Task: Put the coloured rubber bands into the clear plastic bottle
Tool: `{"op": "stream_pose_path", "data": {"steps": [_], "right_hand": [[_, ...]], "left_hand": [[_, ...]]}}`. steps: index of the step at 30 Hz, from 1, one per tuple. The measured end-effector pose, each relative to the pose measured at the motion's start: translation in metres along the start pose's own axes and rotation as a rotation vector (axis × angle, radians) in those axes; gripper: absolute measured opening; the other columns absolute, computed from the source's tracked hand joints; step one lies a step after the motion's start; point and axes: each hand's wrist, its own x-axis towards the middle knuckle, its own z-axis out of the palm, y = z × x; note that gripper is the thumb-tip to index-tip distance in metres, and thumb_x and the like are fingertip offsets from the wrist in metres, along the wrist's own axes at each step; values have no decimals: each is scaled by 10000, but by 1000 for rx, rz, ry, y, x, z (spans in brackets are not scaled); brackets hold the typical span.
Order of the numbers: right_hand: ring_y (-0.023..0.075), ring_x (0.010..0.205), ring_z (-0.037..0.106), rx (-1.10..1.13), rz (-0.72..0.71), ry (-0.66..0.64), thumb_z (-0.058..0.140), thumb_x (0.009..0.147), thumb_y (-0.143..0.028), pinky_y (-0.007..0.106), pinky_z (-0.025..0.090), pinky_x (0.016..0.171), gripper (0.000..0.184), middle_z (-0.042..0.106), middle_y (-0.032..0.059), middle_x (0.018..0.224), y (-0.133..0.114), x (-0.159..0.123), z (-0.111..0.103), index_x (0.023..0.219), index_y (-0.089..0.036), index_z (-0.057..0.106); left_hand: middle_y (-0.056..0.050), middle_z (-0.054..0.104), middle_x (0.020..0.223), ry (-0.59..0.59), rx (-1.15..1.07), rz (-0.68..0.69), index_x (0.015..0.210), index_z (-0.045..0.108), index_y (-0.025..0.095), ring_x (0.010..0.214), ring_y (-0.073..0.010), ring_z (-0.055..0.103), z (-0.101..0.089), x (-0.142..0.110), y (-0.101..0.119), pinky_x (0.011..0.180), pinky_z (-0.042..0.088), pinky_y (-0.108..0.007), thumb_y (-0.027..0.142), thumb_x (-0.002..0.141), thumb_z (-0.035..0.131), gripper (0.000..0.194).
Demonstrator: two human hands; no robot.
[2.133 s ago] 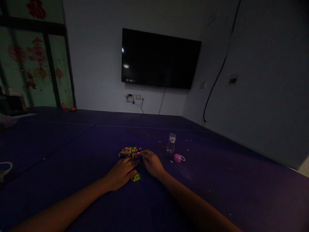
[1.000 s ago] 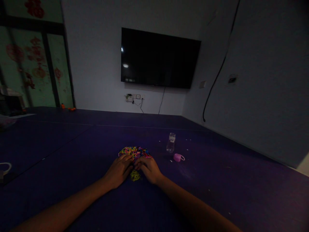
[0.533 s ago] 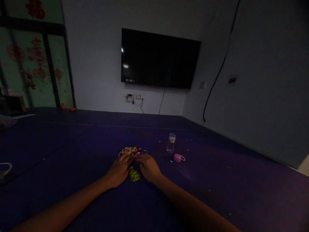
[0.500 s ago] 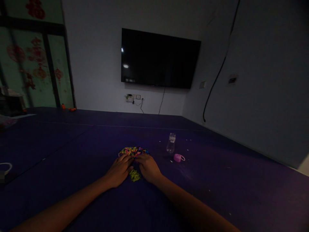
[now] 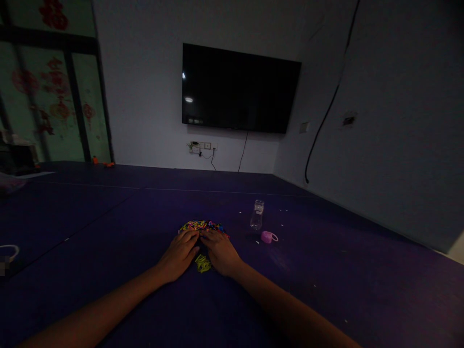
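Note:
A heap of small multicoloured rubber bands (image 5: 203, 225) lies on the dark purple surface (image 5: 108, 227). My left hand (image 5: 179, 256) and my right hand (image 5: 220, 252) rest side by side on the heap's near edge, fingertips in the bands, fingers curled together. What the fingers pinch is too small and dark to name. A small separate clump of yellow-green bands (image 5: 202, 263) lies between the two hands, close to the wrists.
A small clear bottle (image 5: 257, 214) stands right of the heap, its pink lid (image 5: 268, 237) lying just in front of it. A white looped object (image 5: 7, 251) sits at the far left edge. A wall-mounted black screen (image 5: 239, 89) hangs above the far end.
Both hands have shifted slightly nearer each other and back toward me on the heap's near edge; the yellow-green clump stays between them.

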Motion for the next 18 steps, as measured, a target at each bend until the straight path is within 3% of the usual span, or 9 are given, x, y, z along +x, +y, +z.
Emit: {"op": "stream_pose_path", "data": {"steps": [5, 9, 14, 18], "right_hand": [[243, 1280, 375, -27, 104, 5, 396, 811, -109, 428, 317, 1047, 453, 505, 105, 1331, -2, -1, -2, 1240, -141, 537], [246, 1281, 369, -35, 158, 19, 404, 811, -106, 423, 325, 1036, 453, 530, 114, 1299, 0, -2, -2, 1247, -140, 522], [222, 1245, 411, -7, 137, 30, 420, 796, -91, 388, 335, 1031, 446, 551, 100, 1271, 4, 0, -1, 1222, -157, 536], [218, 1239, 422, 9, 126, 42, 428, 793, -87, 380, 341, 1028, 451, 555, 93, 1270, 5, 1, 1, 1220, -173, 547]], "left_hand": [[-101, 594, 1211, 119, -105, 1, 1171, 591, 172, 1152, -217, 513, -5, 1, 2, 987, 422, -453, 233, 907, 389, 338], [-83, 658, 1091, 172, -253, 11, 1055, 660, 181, 1015, -180, 604, -7, 2, 3, 898, 499, -390, 197, 899, 393, 310], [-63, 696, 968, 127, -377, 109, 931, 704, 202, 884, -155, 647, -9, 0, 10, 790, 540, -315, 194, 883, 442, 266], [-66, 706, 937, 34, -345, 205, 938, 707, 207, 880, -164, 642, -8, -4, 10, 785, 536, -328, 134, 853, 451, 280]]}}
